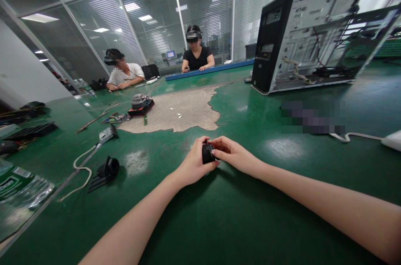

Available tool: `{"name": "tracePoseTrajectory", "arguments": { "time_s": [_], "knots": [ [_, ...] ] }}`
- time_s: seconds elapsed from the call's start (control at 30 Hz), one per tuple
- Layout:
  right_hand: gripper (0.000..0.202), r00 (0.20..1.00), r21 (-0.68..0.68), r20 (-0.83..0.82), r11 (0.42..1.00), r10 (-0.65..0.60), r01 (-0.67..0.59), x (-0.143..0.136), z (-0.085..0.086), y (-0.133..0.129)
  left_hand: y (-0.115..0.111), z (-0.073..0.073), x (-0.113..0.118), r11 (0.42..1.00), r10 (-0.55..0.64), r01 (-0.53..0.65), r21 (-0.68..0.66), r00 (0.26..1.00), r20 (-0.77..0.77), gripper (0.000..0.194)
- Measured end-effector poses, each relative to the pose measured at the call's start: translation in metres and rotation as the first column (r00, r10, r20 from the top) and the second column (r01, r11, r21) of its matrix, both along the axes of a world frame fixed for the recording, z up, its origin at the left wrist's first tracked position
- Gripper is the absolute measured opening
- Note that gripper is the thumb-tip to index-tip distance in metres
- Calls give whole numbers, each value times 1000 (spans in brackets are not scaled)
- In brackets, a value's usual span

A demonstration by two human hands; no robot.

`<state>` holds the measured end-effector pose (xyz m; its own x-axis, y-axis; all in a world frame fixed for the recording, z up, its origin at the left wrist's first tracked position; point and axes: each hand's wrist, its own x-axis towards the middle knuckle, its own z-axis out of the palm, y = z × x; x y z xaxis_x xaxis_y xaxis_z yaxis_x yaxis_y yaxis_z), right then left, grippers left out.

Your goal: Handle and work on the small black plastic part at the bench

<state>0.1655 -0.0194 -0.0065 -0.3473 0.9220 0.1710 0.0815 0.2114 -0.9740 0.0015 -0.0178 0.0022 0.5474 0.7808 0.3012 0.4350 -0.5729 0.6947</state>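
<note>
Both of my hands meet above the green tabletop (175, 231), around a small black rounded object (207, 154) whose kind I cannot make out. My left hand (194, 162) wraps it from the left, thumb below and fingers behind. From the other side, the thumb and fingers of my right hand (232, 152) pinch its right edge. My fingers hide part of the object. To the left of my hands lies a black plastic part (108, 168) with a round end and a slatted plate.
An opened computer case (282, 44) stands at the right. A white cable (360, 135) runs near it. At left are a water bottle (23, 185), a metal box with a cord (108, 132) and a cooler-like part (140, 104). Two people with headsets sit across the table.
</note>
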Motion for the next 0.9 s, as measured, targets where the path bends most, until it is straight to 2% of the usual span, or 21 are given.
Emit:
{"name": "tracePoseTrajectory", "arguments": {
  "time_s": [0.2,0.33,0.57,0.73,0.9],
  "knots": [
    [23,998,-14,-33,998,62,-62,2,7,-4,0,0,1,1000,16,-16,-1,1000,-20,67],
    [16,999,25,-35,999,36,-36,2,7,-5,1,0,1,1000,7,-6,21,999,-42,64],
    [21,1000,-71,-28,997,-12,10,2,5,-3,-5,1,4,990,41,-33,137,998,-55,61],
    [21,994,-42,-71,996,80,-84,6,9,-5,-6,1,4,966,70,-42,256,992,-103,58],
    [18,994,-49,-92,997,56,-60,6,11,-6,-7,3,4,948,68,-17,317,987,-148,56]
  ]
}}
